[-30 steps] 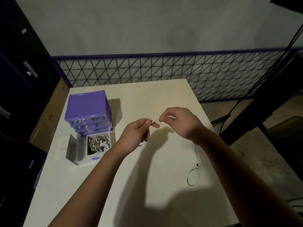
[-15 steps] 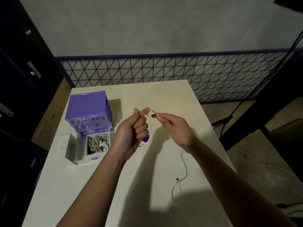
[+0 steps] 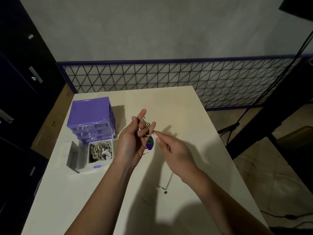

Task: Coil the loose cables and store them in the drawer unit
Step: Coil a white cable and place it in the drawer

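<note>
Left hand [image 3: 133,141] raised over cream tabletop [image 3: 177,107], thin white cable [image 3: 147,135] looped round its curled fingers, right hand [image 3: 176,150] pinching the cable's run; purple plastic drawer unit [image 3: 90,116] at left, lowest drawer [image 3: 100,152] open with coiled cables; no writing legible.

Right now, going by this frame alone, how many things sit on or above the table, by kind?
Hands: 2, left hand and right hand
Loose cables being coiled: 1, white cable
Drawer units: 1, purple drawer unit
Pulled-out drawers: 1, open drawer with a pile of coiled cables, too tangled to count
Total: 5
</note>
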A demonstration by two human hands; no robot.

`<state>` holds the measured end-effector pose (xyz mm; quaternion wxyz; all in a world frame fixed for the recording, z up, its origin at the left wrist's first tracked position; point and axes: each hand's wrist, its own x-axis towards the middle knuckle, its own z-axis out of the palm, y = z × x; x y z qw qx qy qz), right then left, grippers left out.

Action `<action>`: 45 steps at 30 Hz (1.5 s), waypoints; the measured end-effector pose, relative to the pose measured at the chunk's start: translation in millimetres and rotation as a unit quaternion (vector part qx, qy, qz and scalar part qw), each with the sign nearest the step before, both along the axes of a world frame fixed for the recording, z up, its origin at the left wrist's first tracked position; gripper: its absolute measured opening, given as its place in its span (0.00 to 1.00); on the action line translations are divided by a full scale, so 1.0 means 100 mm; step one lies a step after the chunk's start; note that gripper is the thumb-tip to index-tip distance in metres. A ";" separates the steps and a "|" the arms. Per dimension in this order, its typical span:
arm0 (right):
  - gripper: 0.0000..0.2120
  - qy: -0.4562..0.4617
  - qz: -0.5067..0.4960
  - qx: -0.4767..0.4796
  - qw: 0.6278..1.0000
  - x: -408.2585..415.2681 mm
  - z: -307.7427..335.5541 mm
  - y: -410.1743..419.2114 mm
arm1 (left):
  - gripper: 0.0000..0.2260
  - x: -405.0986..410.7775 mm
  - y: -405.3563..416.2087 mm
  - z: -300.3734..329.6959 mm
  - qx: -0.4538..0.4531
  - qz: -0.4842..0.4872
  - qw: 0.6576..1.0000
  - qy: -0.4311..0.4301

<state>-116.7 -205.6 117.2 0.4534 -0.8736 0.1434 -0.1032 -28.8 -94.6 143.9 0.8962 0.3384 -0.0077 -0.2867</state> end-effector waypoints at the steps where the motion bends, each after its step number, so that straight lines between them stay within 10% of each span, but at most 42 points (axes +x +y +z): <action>1: 0.16 0.009 0.019 -0.020 1.000 -0.03 0.00 0.03 | 0.16 0.00 0.01 0.00 0.012 0.008 1.000 -0.012; 22: 0.11 0.101 0.060 0.122 0.986 -0.02 0.32 -0.18 | 0.12 -0.07 0.15 -0.33 0.450 -0.062 0.828 -0.329; 33: 0.11 0.009 0.035 0.127 0.991 0.08 0.42 -0.38 | 0.15 -0.12 0.17 -0.04 0.282 -0.159 0.909 -0.261; 45: 0.11 -0.094 0.026 0.087 0.991 0.09 0.20 -0.08 | 0.16 -0.18 0.11 0.01 0.032 -0.149 0.988 0.004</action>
